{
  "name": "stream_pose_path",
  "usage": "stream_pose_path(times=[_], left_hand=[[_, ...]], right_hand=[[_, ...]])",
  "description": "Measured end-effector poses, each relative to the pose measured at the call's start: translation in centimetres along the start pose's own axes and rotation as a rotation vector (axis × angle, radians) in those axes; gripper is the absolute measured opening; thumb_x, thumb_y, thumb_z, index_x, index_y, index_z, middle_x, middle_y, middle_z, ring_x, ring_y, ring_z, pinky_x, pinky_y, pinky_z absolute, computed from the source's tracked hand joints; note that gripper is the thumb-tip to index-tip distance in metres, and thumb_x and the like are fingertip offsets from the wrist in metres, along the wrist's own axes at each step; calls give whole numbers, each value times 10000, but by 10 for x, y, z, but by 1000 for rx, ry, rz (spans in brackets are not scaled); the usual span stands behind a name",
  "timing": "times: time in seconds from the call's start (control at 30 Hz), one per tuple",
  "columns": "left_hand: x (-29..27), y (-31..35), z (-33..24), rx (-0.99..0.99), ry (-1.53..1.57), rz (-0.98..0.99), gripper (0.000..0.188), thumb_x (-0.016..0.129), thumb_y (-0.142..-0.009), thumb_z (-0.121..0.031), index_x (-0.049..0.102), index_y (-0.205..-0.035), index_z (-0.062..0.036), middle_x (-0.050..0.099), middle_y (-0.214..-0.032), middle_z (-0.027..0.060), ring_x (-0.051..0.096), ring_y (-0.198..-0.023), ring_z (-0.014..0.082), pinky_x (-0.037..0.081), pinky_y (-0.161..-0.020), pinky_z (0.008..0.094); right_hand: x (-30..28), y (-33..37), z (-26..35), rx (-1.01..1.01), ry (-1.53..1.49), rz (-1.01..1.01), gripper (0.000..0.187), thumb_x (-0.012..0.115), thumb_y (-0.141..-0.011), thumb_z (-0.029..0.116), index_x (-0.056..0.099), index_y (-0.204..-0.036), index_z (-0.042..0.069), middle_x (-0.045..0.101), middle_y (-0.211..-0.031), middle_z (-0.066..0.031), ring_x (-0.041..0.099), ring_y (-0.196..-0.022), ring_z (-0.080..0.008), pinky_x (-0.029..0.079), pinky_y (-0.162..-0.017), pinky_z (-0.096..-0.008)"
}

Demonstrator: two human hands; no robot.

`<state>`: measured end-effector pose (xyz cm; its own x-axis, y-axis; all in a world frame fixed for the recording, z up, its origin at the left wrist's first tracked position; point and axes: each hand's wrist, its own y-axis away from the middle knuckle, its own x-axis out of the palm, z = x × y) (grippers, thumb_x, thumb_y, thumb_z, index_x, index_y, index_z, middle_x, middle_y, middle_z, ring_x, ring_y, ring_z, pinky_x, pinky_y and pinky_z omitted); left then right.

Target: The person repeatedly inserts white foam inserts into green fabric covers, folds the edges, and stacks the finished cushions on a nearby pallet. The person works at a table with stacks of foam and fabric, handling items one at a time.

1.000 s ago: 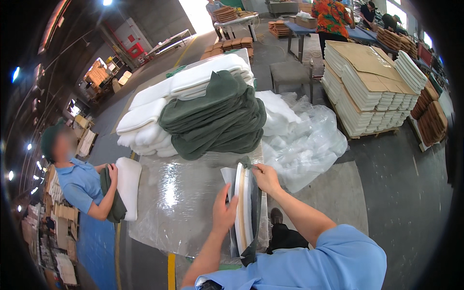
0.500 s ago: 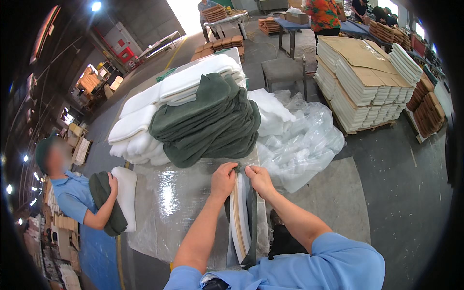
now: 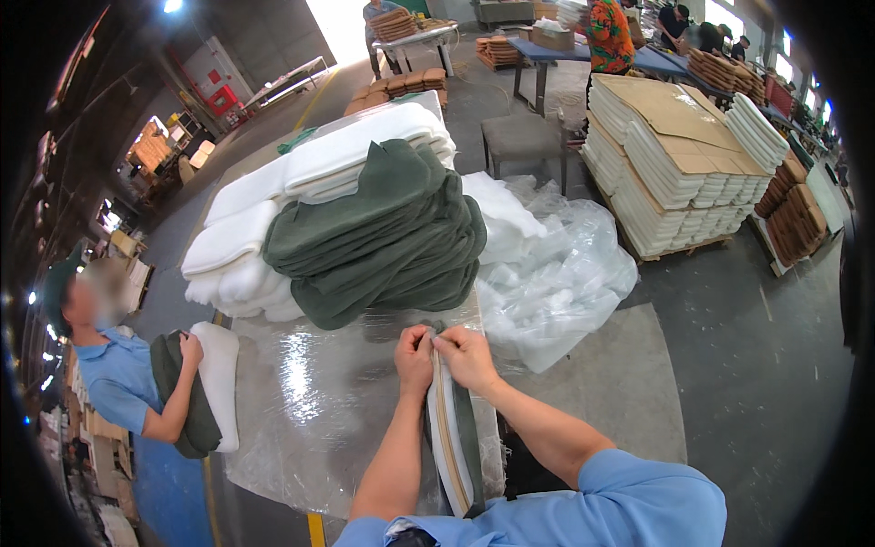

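Note:
A green fabric cushion cover (image 3: 475,456) stands on edge at the near side of the plastic-wrapped table, its long zipper (image 3: 447,424) running toward my body. White material shows beside the zipper tape. My left hand (image 3: 416,365) pinches the cover's far end. Close against it, my right hand (image 3: 465,358) also grips the fabric there, its fingers bent together. Whether a zip slider lies between the fingers is hidden. Just beyond both hands rises a pile of folded green covers (image 3: 383,242). Folded white pads (image 3: 239,232) are stacked behind and to the left of it.
Clear plastic sheeting (image 3: 570,283) heaps up right of the table (image 3: 365,383). A grey chair (image 3: 522,141) and a pallet of white stacks topped with cardboard (image 3: 679,118) stand farther right. At left, a co-worker (image 3: 118,365) holds a green cover and a white pad.
My hands have come closer together at the cover's end, the right one moving left to meet the left. The co-worker's hand has shifted on the green cover. The view has shifted slightly.

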<state>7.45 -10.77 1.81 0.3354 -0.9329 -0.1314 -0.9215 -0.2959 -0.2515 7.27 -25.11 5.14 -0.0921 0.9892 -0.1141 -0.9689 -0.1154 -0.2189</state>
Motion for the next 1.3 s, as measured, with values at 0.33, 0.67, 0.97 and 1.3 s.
stream_pose_path(times=[0.33, 0.67, 0.97, 1.3], left_hand=[[-15, 12, 8, -185, 235, -67, 102, 689, -998, -67, 711, -1084, -18, 715, -1050, 11, 630, -962, 95, 498, -905, 264], [-29, 21, -1, -203, 144, -158, 73, 705, -981, -84, 677, -983, -16, 690, -944, 13, 603, -886, 90, 498, -829, 265], [-40, 17, 11, -161, 160, -167, 32, 667, -1003, -69, 644, -1000, -47, 638, -911, -28, 552, -838, 63, 461, -778, 232], [-49, 22, 6, -224, 344, -157, 24, 630, -1034, -58, 640, -1052, -46, 651, -985, -9, 569, -894, 54, 460, -805, 219]], right_hand=[[-6, -40, -36, 253, -468, 115, 245, 646, -1062, 226, 772, -1068, 16, 711, -964, 23, 602, -876, -105, 503, -822, -312], [47, -55, -50, 231, -303, 396, 301, 655, -1039, 305, 695, -932, 26, 650, -824, 8, 569, -812, -91, 476, -725, -304], [61, -80, -37, 138, -2, 556, 397, 547, -1077, 366, 656, -884, 37, 663, -838, -28, 599, -807, -172, 493, -766, -367], [46, -58, -52, 410, -791, 632, 242, 586, -1088, 266, 670, -1195, 66, 661, -1124, 6, 599, -1047, -96, 484, -965, -281]])
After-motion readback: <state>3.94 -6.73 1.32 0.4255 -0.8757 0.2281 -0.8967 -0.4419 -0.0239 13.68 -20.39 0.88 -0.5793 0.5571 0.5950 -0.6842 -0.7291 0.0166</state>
